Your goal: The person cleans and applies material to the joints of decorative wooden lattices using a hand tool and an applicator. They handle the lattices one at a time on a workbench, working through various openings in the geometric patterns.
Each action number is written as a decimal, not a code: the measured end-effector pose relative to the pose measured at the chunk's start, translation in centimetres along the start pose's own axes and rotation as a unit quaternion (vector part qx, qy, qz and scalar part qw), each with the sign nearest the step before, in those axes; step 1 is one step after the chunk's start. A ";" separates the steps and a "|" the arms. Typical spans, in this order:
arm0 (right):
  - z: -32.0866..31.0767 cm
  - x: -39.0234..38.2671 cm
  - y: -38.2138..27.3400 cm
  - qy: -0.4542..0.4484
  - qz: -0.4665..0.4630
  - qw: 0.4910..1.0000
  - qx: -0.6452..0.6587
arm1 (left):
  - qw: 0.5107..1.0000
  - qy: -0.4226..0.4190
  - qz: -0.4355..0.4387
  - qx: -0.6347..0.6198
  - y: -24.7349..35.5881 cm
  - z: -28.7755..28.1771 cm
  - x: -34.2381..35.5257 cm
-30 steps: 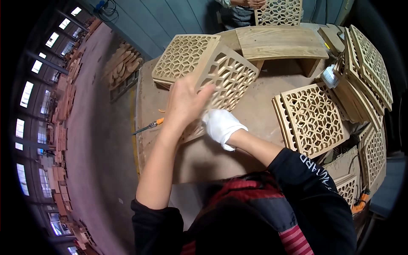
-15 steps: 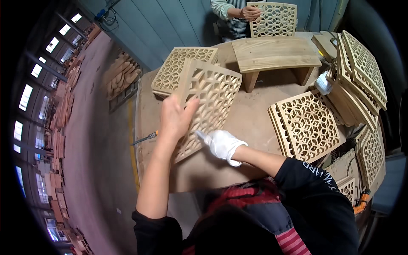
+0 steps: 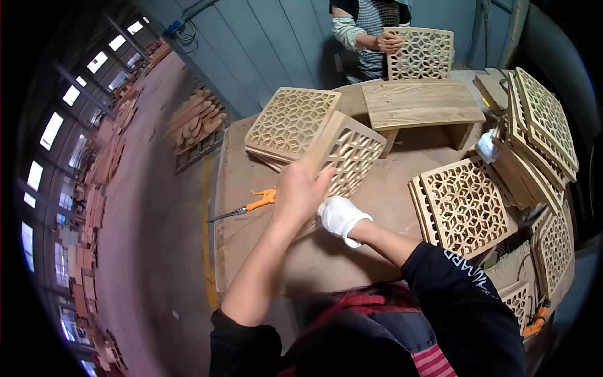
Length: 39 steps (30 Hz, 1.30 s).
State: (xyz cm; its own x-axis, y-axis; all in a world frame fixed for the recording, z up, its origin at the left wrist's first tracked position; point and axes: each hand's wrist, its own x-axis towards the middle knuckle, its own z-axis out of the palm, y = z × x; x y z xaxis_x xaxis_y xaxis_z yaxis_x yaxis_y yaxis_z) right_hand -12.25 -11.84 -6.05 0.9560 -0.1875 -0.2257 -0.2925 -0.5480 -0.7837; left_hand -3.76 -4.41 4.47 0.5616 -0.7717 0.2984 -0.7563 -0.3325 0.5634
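Note:
Tilted up on its edge above the table is a pale wooden lattice panel (image 3: 358, 152) with a cut-out geometric pattern. My bare left hand (image 3: 300, 192) grips it by its left edge, thumb on the patterned face. Against the lower part of that face is my right hand (image 3: 342, 218) in a white glove, its fingers curled; whatever they hold is hidden. Behind the panel, to the left, lies a stack of similar lattice panels (image 3: 292, 120). An orange air blow gun (image 3: 260, 199) with a dark hose rests on the table left of my left wrist.
A low wooden bench (image 3: 421, 100) stands on the table (image 3: 248, 251). More lattice panels (image 3: 468, 207) are stacked at right, with a taller leaning pile (image 3: 546, 119) beyond. Across the table a person (image 3: 370, 38) holds another panel. An orange tool (image 3: 536, 320) hangs at lower right.
The panel has turned more edge-on, with my hands still at it. My view has shifted, so the scene sits lower and further right, and the air blow gun shows more fully.

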 end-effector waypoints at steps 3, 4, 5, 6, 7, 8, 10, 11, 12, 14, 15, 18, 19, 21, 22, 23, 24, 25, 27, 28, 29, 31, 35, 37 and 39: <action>1.3 -1.7 -0.5 0.033 -0.046 0.997 -0.052 | 0.997 0.045 -0.029 -0.049 -0.8 -0.4 -0.2; 0.9 -2.2 -0.6 0.014 -0.048 0.997 -0.059 | 0.996 0.052 -0.032 -0.060 -1.5 -0.5 -0.4; 0.5 -2.6 -0.8 -0.003 -0.049 0.997 -0.066 | 0.995 0.058 -0.036 -0.070 -2.1 -0.7 -0.6; -0.2 -3.1 -0.8 -0.017 -0.048 0.996 -0.073 | 0.997 0.039 -0.040 -0.047 -1.4 -1.0 -0.4; -0.1 -2.2 -0.2 -0.003 -0.043 0.997 -0.063 | 0.997 0.038 -0.042 -0.047 -1.0 -0.5 -0.6; 0.1 -1.3 0.4 0.010 -0.038 0.998 -0.052 | 0.997 0.030 -0.058 -0.045 -0.5 0.2 -0.7; 0.5 0.3 0.6 0.006 -0.044 0.996 -0.078 | 0.998 0.024 -0.056 -0.019 0.5 0.4 -0.7; 0.7 0.2 0.9 0.011 -0.067 0.989 -0.133 | 0.998 0.026 -0.055 -0.017 0.5 0.4 -0.6; 1.2 -0.3 0.3 0.018 -0.049 0.995 -0.086 | 0.997 0.044 -0.056 -0.040 -0.1 0.1 -0.6; 1.0 -2.3 -1.3 0.012 -0.056 0.997 -0.042 | 0.992 0.075 -0.049 -0.084 -2.8 -0.3 -0.9; 0.2 -3.4 -1.7 0.007 -0.076 0.996 -0.045 | 0.992 0.075 -0.052 -0.086 -2.9 -0.3 -1.0; -1.1 -2.1 -1.8 -0.038 -0.036 0.997 -0.052 | 0.995 0.076 -0.031 -0.061 -2.1 -0.1 -1.1; -1.5 -1.6 -1.7 -0.046 -0.030 0.997 -0.056 | 0.994 0.072 -0.052 -0.057 -1.0 0.6 -1.0; 0.9 0.4 -0.4 0.050 -0.059 0.995 -0.070 | 0.995 0.059 -0.021 -0.072 -0.7 0.4 -0.9; 1.6 -0.1 -0.6 0.048 -0.077 0.995 -0.050 | 0.995 0.060 -0.025 -0.069 -1.0 0.1 -1.0; 2.0 -1.2 -0.6 0.056 -0.071 0.995 -0.038 | 0.994 0.063 -0.044 -0.081 -1.4 -0.2 -1.1; 1.3 -2.3 -1.3 0.021 -0.051 0.997 -0.056 | 0.991 0.066 -0.064 -0.096 -2.0 -0.4 -1.3; 0.6 -2.6 -1.8 0.005 -0.048 0.997 -0.065 | 0.991 0.070 -0.066 -0.091 -2.3 -0.6 -1.4; -0.9 -2.7 -2.5 -0.019 -0.014 0.999 -0.032 | 0.994 0.072 -0.066 -0.055 -2.4 -0.5 -1.6; -0.7 -1.9 -1.2 -0.005 -0.032 0.999 -0.043 | 0.992 0.077 -0.054 -0.083 -1.4 0.0 -1.5; -0.4 -1.0 0.0 0.009 -0.051 0.997 -0.055 | 0.993 0.059 -0.063 -0.080 -0.6 0.6 -1.1; 2.0 0.1 0.9 0.123 -0.080 0.989 -0.023 | 0.999 0.033 -0.013 0.005 0.3 0.7 -0.9; 1.9 -2.0 0.1 0.051 -0.027 0.998 -0.003 | 0.998 0.047 -0.045 0.008 -2.1 0.1 -0.6; 0.3 -2.7 0.3 0.051 -0.032 0.998 0.012 | 0.998 0.031 -0.058 0.001 -1.5 0.2 -0.2; -0.9 -1.7 -0.3 0.068 -0.015 0.997 0.045 | 0.998 0.049 -0.045 0.004 -1.1 0.7 0.2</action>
State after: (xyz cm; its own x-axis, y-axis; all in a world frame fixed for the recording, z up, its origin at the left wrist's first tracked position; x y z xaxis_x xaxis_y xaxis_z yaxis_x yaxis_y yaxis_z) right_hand -13.78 -12.11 -4.96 0.9507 -0.2836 -0.1257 -0.2543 -0.4802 -0.8395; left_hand -3.07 -4.58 3.33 0.6568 -0.6819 0.3218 -0.7040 -0.4016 0.5858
